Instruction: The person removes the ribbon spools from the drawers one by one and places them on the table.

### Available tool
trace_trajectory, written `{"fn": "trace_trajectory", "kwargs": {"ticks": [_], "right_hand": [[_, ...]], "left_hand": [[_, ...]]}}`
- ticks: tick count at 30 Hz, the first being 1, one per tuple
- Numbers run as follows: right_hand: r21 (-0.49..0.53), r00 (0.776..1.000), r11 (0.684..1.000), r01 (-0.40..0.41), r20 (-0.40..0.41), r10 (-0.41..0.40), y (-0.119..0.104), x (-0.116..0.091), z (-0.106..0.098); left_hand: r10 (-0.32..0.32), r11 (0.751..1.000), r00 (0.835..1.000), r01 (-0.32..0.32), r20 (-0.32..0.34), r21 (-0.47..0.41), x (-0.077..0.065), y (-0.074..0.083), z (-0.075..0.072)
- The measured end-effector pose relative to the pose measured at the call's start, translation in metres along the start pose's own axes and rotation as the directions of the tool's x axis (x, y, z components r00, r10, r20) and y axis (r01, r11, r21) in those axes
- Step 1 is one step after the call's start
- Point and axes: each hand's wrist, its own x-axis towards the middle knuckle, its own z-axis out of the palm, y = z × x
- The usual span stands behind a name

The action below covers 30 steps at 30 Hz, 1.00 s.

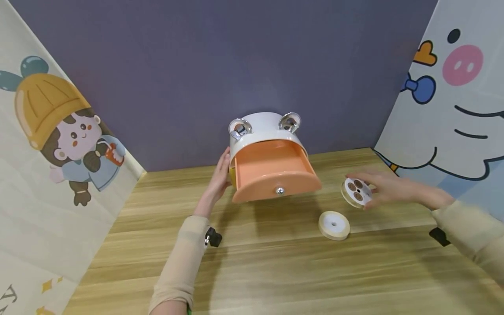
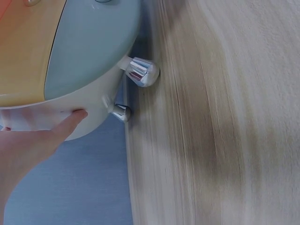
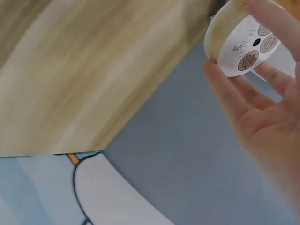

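Note:
A small white drawer box with silver ear-like knobs stands near the back wall. Its orange drawer is pulled out and shows a bare inside. Against the box's left side rests my left hand, its fingers straight along the white shell. In the left wrist view, a yellow drawer and a grey-blue drawer are closed. With fingertips and thumb, my right hand pinches a ribbon spool by its edge, right of the box. Another ribbon spool lies flat on the table, nearer to me.
The wooden table meets a grey-blue wall panel directly behind the box. Cartoon-printed sheets border the left and right sides. Silver legs stick out from the box's underside.

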Motion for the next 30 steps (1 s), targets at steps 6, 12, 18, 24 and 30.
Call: {"fn": "trace_trajectory", "kwargs": {"ticks": [6,12,18,24,30], "right_hand": [[0.051,0.993,0.993,-0.108,0.062,0.105,0.009,-0.015,0.012],[0.098,0.988,0.988,-0.119,0.106,0.109,0.019,-0.025,0.029],[-0.019,0.996,0.999,-0.051,0.079,0.052,0.026,-0.032,0.044],[-0.103,0.998,0.994,-0.021,0.063,0.028,0.032,-0.039,0.053],[-0.127,0.996,0.991,-0.041,0.076,0.051,0.038,-0.04,0.061]], "left_hand": [[-0.004,1.0,1.0,0.004,-0.005,-0.004,0.0,0.0,0.001],[-0.01,1.0,1.0,0.01,-0.009,-0.013,0.001,0.0,0.001],[-0.033,0.999,0.999,0.034,0.014,-0.032,-0.004,0.007,0.003],[-0.044,0.998,0.999,0.044,0.014,-0.033,-0.015,0.021,0.008],[-0.047,0.998,0.999,0.048,0.01,-0.037,-0.017,0.022,0.009]]}}
